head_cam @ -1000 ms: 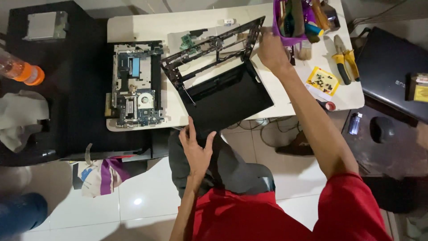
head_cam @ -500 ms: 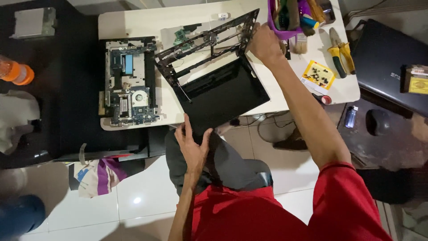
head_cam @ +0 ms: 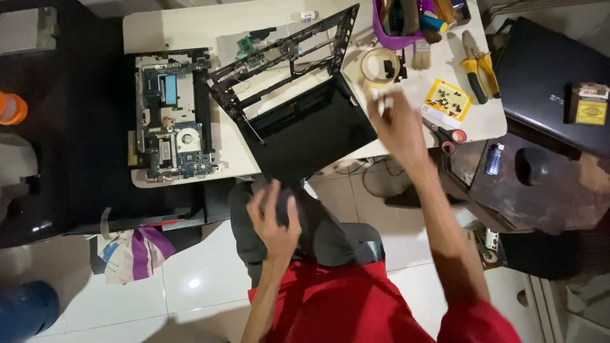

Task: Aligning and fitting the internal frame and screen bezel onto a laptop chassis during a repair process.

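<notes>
Two hands are ours here, and neither has a firm hold on the laptop shell [head_cam: 305, 130], which we take as our landmark. It lies on the white table [head_cam: 190, 25], its dark panel hanging over the near edge and its hollow black frame [head_cam: 286, 57] tilted up at the far side. Our left hand [head_cam: 274, 219] hovers just below the overhanging corner of the shell, above our lap, fingers spread and apart from it as far as we can tell. Our right hand [head_cam: 397, 124] is at the shell's right edge, blurred; the fingers seem gathered around something small and pale, but we cannot tell what, nor whether they touch the shell.

To the left of the shell lies the bare circuit board [head_cam: 171, 121]. To its right sit a roll of tape [head_cam: 380, 65], yellow pliers [head_cam: 478, 67], a yellow card of small screws [head_cam: 448, 100] and red-handled scissors [head_cam: 448, 134]; beyond its far right corner stands a purple tool holder [head_cam: 406, 22].

Our worry is the overhang: with no hand under it, a nudge from the right could tip the shell off the edge. A careless sweep of the right arm could also scatter the screws.
</notes>
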